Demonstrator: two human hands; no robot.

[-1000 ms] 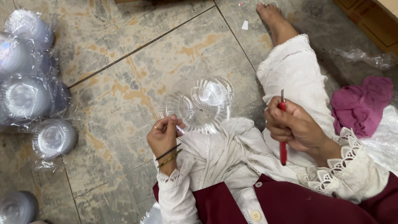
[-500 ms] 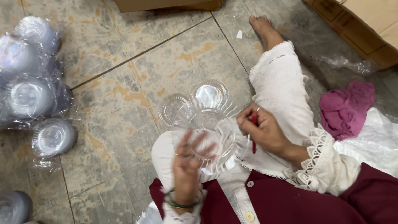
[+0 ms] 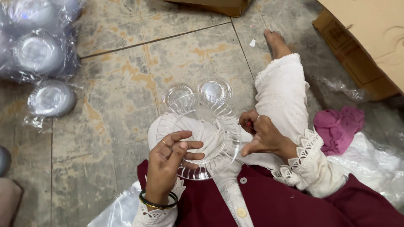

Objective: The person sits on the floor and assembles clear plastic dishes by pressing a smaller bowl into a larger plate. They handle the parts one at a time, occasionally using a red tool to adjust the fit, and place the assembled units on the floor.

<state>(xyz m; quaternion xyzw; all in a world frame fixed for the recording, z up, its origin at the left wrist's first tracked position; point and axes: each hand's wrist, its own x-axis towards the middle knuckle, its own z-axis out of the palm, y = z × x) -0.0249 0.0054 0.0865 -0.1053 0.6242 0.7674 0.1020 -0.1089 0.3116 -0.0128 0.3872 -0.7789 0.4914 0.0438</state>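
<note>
My left hand [image 3: 170, 162] holds a clear ribbed glass plate [image 3: 202, 130] by its near rim, tilted up over my lap. Its fingers spread across the plate's lower edge. My right hand [image 3: 261, 136] is curled at the plate's right rim and grips a small red pen-like tool, of which only a sliver shows between the fingers. Two small clear glass bowls [image 3: 198, 91] stand side by side on the floor just beyond the plate. I sit on the floor in white trousers [image 3: 282, 92] and a maroon top.
Several plastic-wrapped stacks of bowls [image 3: 40, 54] lie on the tiled floor at the far left. Cardboard boxes [image 3: 370, 38] stand at the upper right. A pink cloth [image 3: 338, 126] and clear plastic wrap [image 3: 370, 164] lie to my right.
My left hand has lifted the glass plate up over my lap. My right hand moved in to the plate's right rim, and the red tool is now mostly hidden in its fingers.
</note>
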